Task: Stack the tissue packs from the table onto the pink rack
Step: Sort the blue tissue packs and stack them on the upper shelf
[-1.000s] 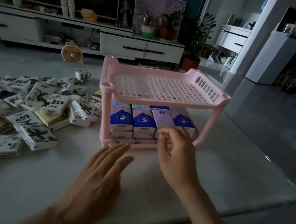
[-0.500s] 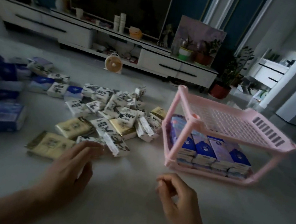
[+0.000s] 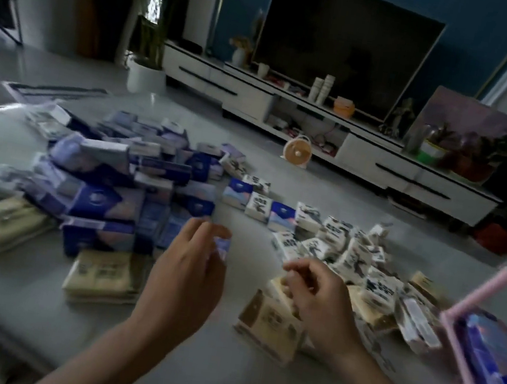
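Lilac tissue pack (image 3: 221,248) sits pinched in the left grip (image 3: 187,272) over the desk (image 3: 15,304), beside heaped blue tissue packs (image 3: 102,202). Right grip (image 3: 321,300) curls over beige packs (image 3: 269,322); whether it grasps one cannot be told. Pink rack (image 3: 476,299) stands at far right, part-filled.

Print on tissue packs (image 3: 354,260) blurred; nothing legible.

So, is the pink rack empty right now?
No, blue tissue packs sit inside the pink rack at the right edge of the view.
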